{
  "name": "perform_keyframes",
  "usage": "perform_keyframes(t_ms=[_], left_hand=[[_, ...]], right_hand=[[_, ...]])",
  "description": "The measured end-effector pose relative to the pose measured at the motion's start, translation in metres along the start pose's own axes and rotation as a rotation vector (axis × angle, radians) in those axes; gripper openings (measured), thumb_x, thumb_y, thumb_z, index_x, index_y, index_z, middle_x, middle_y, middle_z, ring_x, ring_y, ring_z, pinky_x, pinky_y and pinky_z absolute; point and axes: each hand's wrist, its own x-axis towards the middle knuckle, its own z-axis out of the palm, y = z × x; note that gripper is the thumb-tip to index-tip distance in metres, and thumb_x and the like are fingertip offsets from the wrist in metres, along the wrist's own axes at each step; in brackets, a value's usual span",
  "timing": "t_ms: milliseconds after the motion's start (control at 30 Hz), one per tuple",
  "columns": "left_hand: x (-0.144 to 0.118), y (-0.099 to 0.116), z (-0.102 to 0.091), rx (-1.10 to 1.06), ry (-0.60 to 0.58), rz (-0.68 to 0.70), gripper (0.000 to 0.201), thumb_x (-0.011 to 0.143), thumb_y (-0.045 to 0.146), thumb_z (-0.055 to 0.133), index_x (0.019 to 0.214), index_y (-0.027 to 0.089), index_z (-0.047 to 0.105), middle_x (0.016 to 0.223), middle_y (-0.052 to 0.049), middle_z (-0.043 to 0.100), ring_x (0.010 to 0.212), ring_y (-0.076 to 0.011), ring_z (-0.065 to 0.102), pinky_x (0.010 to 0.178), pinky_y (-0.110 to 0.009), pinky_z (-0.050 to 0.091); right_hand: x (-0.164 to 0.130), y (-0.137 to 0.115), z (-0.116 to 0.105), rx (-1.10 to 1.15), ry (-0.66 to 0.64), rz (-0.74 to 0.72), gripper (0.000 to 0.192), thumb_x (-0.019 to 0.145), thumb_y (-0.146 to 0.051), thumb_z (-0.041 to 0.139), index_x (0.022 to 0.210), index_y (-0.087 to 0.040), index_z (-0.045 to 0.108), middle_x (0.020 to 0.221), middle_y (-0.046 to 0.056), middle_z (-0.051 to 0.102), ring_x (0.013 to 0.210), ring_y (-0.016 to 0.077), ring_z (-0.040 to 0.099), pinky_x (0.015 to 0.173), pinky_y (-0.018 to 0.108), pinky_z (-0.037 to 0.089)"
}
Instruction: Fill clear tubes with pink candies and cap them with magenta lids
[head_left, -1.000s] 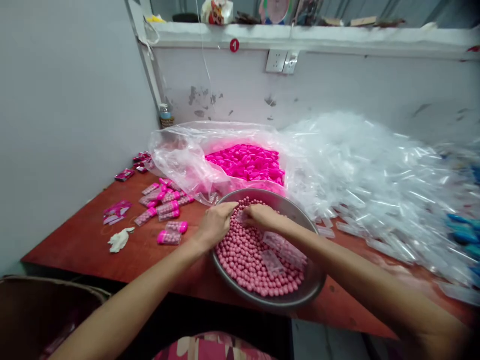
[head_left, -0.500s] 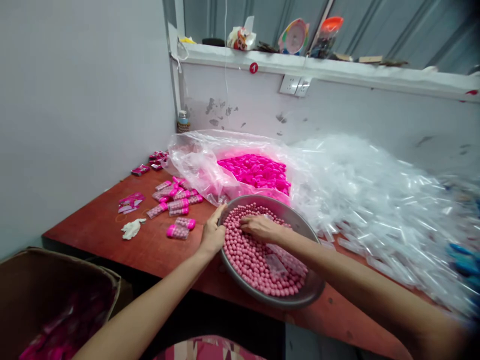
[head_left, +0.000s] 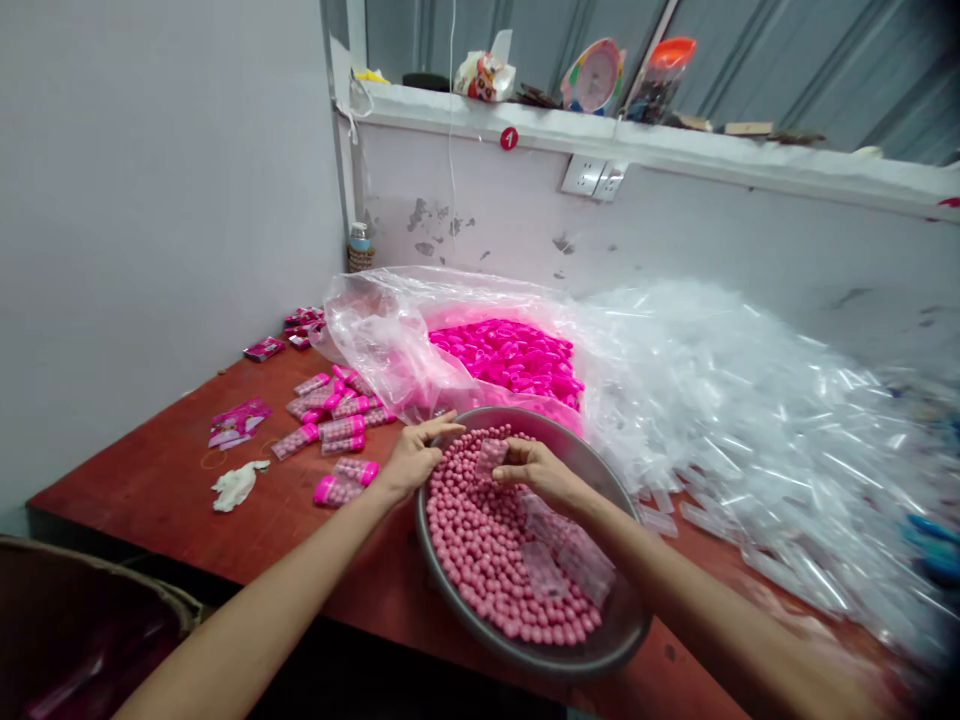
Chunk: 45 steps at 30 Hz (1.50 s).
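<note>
A grey metal bowl (head_left: 634, 625) filled with round pink beads (head_left: 480, 545) stands at the table's front edge. My left hand (head_left: 411, 460) grips the bowl's left rim, with the thumb and forefinger over its edge. Above the beads, my right hand (head_left: 546, 475) pinches a small clear plastic container (head_left: 490, 458) between thumb and fingers. Other clear containers (head_left: 544, 570) lie on the beads under my right wrist. Left of the bowl lie several bead-filled containers with pink caps (head_left: 343, 428).
Behind the bowl, an open plastic bag (head_left: 382, 320) holds bright pink caps (head_left: 517, 355). A large heap of clear containers (head_left: 742, 420) spreads along the right. A crumpled white tissue (head_left: 238, 485) and a cardboard box (head_left: 97, 590) are at left.
My right hand has come up from the beads, and a clear container now shows in its fingers. My left hand stays at the rim. The view has shifted slightly.
</note>
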Motion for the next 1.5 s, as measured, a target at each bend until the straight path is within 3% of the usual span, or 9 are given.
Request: perform_keyframes(t_ms=[200, 367, 533, 667, 1000, 1100, 1200, 1333, 1500], left_hand=[[0.000, 0.022, 0.006, 0.229, 0.069, 0.127, 0.046, 0.070, 0.015, 0.058, 0.115, 0.017, 0.060, 0.128, -0.007, 0.054, 0.128, -0.0242, 0.036, 0.110, -0.041, 0.019], [-0.005, 0.039, 0.031, 0.122, -0.115, 0.016, 0.032, 0.078, 0.025, 0.055, 0.108, 0.017, 0.063, 0.103, -0.007, 0.067, 0.096, -0.0227, 0.061, 0.086, -0.033, 0.046], [0.001, 0.028, 0.033, -0.198, -0.286, -0.144, 0.028, 0.079, 0.024, 0.054, 0.102, 0.012, 0.065, 0.088, -0.006, 0.065, 0.075, -0.0163, 0.058, 0.066, -0.024, 0.046], [0.002, 0.027, 0.027, -0.229, -0.407, -0.103, 0.030, 0.079, 0.022, 0.053, 0.105, 0.013, 0.064, 0.085, -0.004, 0.064, 0.070, -0.0138, 0.054, 0.065, -0.023, 0.041], [0.003, 0.029, 0.028, 0.012, -0.186, -0.128, 0.024, 0.074, 0.018, 0.056, 0.095, 0.019, 0.069, 0.092, -0.005, 0.068, 0.087, -0.0209, 0.058, 0.079, -0.030, 0.044], [0.003, 0.025, 0.029, -0.216, -0.099, -0.264, 0.030, 0.074, 0.025, 0.059, 0.103, 0.016, 0.064, 0.092, -0.006, 0.065, 0.082, -0.0194, 0.058, 0.073, -0.030, 0.048], [0.003, 0.026, 0.028, -0.390, -0.089, -0.315, 0.035, 0.074, 0.031, 0.062, 0.105, 0.016, 0.061, 0.090, -0.005, 0.062, 0.079, -0.0173, 0.057, 0.071, -0.029, 0.049], [0.002, 0.030, 0.025, -0.424, -0.078, -0.326, 0.034, 0.073, 0.036, 0.064, 0.100, 0.015, 0.063, 0.086, -0.005, 0.062, 0.077, -0.0161, 0.056, 0.070, -0.027, 0.048], [0.002, 0.029, 0.027, -0.475, -0.032, -0.332, 0.035, 0.071, 0.036, 0.066, 0.098, 0.015, 0.063, 0.083, -0.004, 0.063, 0.075, -0.0157, 0.057, 0.068, -0.025, 0.048]], right_hand=[[0.000, -0.014, 0.000, 0.124, 0.130, 0.052, 0.021, 0.064, -0.028, 0.070, 0.075, -0.016, 0.056, 0.069, -0.002, 0.058, 0.064, 0.0125, 0.054, 0.063, 0.027, 0.044], [-0.002, -0.023, 0.005, 0.215, 0.184, 0.040, 0.022, 0.068, -0.028, 0.068, 0.080, -0.017, 0.053, 0.072, -0.001, 0.059, 0.066, 0.0132, 0.057, 0.063, 0.027, 0.046], [-0.011, -0.031, -0.010, -0.198, 0.197, -0.124, 0.039, 0.077, -0.024, 0.062, 0.113, -0.021, 0.045, 0.083, 0.001, 0.062, 0.071, 0.0134, 0.058, 0.064, 0.024, 0.045], [-0.011, -0.041, -0.025, -0.436, 0.058, -0.250, 0.019, 0.083, -0.025, 0.056, 0.101, -0.020, 0.055, 0.087, 0.002, 0.062, 0.072, 0.0117, 0.056, 0.064, 0.021, 0.043], [-0.017, -0.038, -0.033, -0.485, -0.081, -0.083, 0.013, 0.080, -0.031, 0.060, 0.078, -0.018, 0.056, 0.060, -0.003, 0.057, 0.052, 0.0096, 0.049, 0.048, 0.019, 0.035], [0.004, -0.041, -0.058, -0.576, 0.016, -0.086, 0.015, 0.080, -0.033, 0.059, 0.085, -0.020, 0.061, 0.072, 0.000, 0.064, 0.063, 0.0132, 0.057, 0.056, 0.021, 0.042], [0.048, -0.039, -0.091, -0.908, 0.361, -0.045, 0.017, 0.085, -0.029, 0.050, 0.094, -0.020, 0.063, 0.089, 0.004, 0.067, 0.078, 0.0170, 0.061, 0.070, 0.025, 0.044], [0.109, -0.031, -0.123, -1.039, 0.465, 0.047, 0.021, 0.085, -0.021, 0.048, 0.100, -0.020, 0.062, 0.109, 0.009, 0.063, 0.097, 0.0219, 0.057, 0.082, 0.031, 0.040], [0.156, -0.018, -0.128, -1.092, 0.559, 0.280, 0.031, 0.083, -0.039, 0.048, 0.081, -0.014, 0.066, 0.083, 0.013, 0.067, 0.081, 0.0259, 0.062, 0.071, 0.034, 0.043]])
